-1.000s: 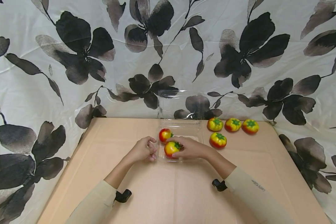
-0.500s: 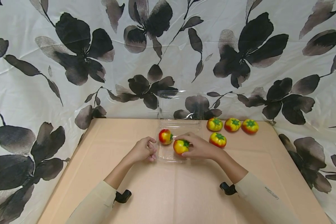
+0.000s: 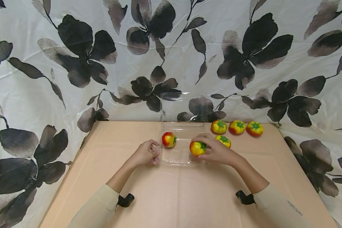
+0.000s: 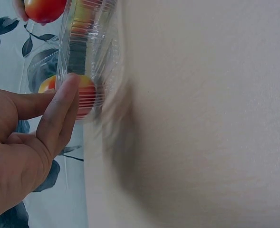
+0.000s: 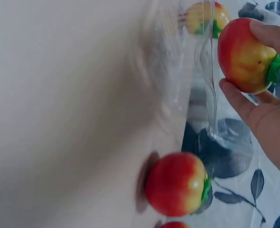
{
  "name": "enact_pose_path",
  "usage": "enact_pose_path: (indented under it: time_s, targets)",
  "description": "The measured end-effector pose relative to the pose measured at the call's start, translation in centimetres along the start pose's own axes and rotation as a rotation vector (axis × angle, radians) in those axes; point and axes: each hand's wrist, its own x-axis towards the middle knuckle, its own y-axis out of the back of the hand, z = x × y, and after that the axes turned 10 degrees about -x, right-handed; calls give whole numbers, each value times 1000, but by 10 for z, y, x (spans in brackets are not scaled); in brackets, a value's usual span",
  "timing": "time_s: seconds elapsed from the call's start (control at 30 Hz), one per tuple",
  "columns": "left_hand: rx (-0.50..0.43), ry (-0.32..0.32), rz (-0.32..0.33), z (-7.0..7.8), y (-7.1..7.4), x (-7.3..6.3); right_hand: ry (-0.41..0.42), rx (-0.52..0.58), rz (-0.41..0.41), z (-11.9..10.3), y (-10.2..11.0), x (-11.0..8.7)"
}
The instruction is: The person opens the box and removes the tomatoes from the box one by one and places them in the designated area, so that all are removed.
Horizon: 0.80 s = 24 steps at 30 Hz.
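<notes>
A clear plastic clamshell container [image 3: 182,161] stands with its lid [image 3: 183,107] raised at the back. My left hand [image 3: 144,153] pinches its left wall between thumb and fingers, as the left wrist view shows. My right hand [image 3: 216,149] grips a red-and-yellow tomato-like fruit [image 3: 198,148] with a green leafy cap. This fruit [image 5: 244,57] is over the right part of the container, at rim height or above. Another such fruit [image 3: 168,139] sits inside, at the back left. A loose fruit [image 3: 224,141], partly hidden by my right hand, lies just right of the container.
Along the table's back edge, right of the container, sit three more of these fruits, from the left one [image 3: 218,126] to the right one [image 3: 255,129]. A floral cloth [image 3: 199,63] hangs behind the tan table [image 3: 171,196].
My right hand has moved right, carrying its fruit from beside the other fruit on the container's left to over its right part. The left hand has stayed at the left wall.
</notes>
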Motion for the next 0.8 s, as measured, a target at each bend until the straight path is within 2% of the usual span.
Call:
enact_pose_path:
  time_s: [0.1,0.43,0.8]
  targets:
    - [-9,10,2,1,-1,0,9,-49,38,6,6,-8]
    - [-13,20,7,2,-1,-1,-27,-77,173,24,26,-31]
    - [-4,9,16,2,-1,-1,-116,-69,217,42,51,-54]
